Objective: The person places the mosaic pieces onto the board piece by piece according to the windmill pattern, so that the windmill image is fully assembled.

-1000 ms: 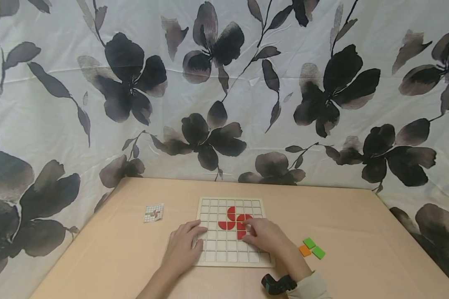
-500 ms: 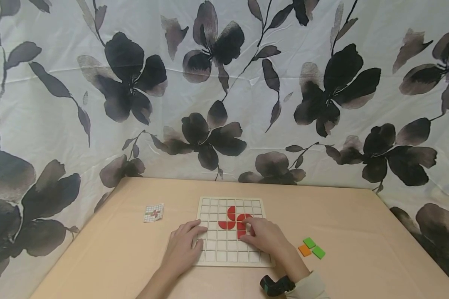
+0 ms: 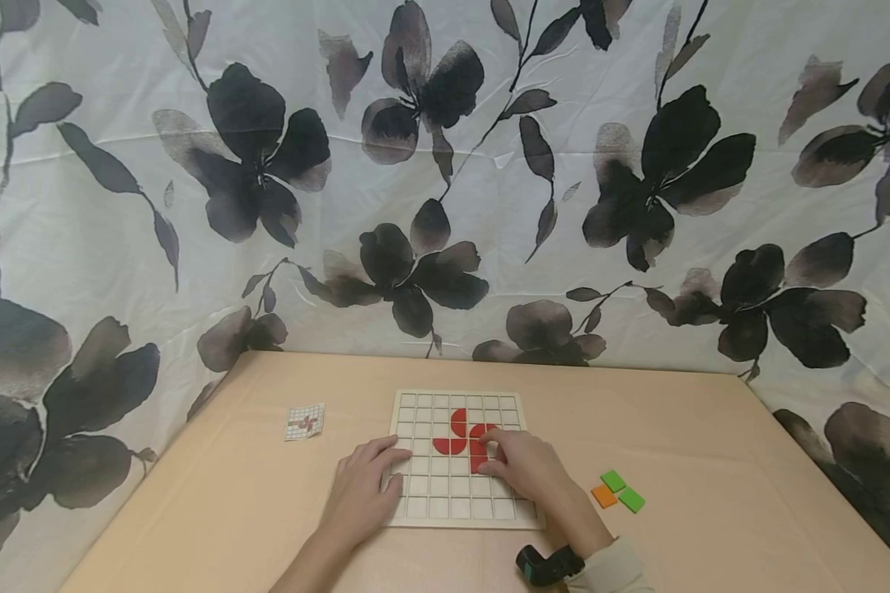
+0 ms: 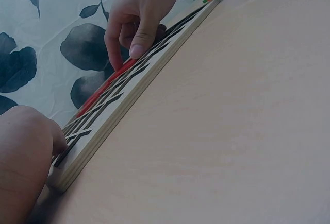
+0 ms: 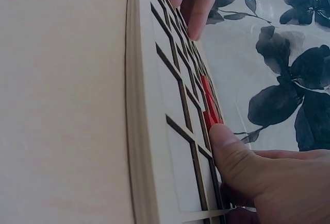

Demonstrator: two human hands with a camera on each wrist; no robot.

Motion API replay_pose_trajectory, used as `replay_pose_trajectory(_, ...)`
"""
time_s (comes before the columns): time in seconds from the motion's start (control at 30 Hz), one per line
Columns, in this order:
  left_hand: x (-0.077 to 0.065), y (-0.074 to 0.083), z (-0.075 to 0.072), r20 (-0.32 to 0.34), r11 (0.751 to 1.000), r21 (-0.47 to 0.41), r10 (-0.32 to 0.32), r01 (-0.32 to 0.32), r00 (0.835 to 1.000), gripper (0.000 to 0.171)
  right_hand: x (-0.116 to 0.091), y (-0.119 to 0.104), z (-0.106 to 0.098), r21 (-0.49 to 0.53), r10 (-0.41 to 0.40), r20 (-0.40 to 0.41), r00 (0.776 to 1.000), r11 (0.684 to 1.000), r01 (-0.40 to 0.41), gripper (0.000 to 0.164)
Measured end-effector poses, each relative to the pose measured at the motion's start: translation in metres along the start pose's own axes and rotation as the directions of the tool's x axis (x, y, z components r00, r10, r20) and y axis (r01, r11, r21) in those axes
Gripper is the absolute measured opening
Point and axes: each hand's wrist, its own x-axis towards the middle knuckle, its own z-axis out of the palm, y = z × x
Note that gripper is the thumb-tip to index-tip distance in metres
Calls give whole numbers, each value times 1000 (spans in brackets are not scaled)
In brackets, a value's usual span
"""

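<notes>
Partly hides red piece (image 3: pixel 478 463), lengthwise front-to-back, pinching it with right hand (image 3: pixel 525 469); rests relaxed left hand (image 3: pixel 363 487) on board (image 3: pixel 451 499).

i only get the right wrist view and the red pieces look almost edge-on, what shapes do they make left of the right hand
Observer: From the head view, the red pieces left of the right hand make two half-round shapes.
Operator: ok, anything loose off the right side of the board
Observer: Yes, on the table right of the board lie two green tiles and an orange tile.
</notes>
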Motion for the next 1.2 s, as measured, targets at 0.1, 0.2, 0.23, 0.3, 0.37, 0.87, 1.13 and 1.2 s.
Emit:
replay_pose_trajectory(0.1,0,1,0,4,1000,3,-3,3,1000,27,0,1,0,8,6,-1,1000,1000,-6,41)
replay_pose_trajectory(0.2,1,1,0,4,1000,1,-6,6,1000,27,1,1,1,9,16,-5,1000,1000,-16,41)
replay_pose_trajectory(0.23,1,2,-1,3,1000,0,-6,6,1000,27,1,1,0,4,13,-9,1000,1000,-13,40)
replay_pose_trajectory(0.3,1,2,-1,4,1000,-1,-7,7,1000,27,0,0,0,1,17,-14,1000,1000,-17,40)
replay_pose_trajectory(0.37,1,3,-2,6,1000,1,-9,9,1000,27,0,0,-1,0,18,-14,1000,1000,-18,39)
replay_pose_trajectory(0.87,-1,1,0,-5,1000,-2,2,-2,1000,27,0,4,-7,50,4,54,999,999,-7,38)
replay_pose_trajectory(1.13,-2,1,0,-13,1000,-2,6,-6,1000,27,-3,15,-25,86,43,75,996,995,-49,38)
replay_pose_trajectory(1.2,-2,2,-1,-14,1000,-5,8,-8,1000,27,-5,20,-32,94,68,81,994,993,-75,35)
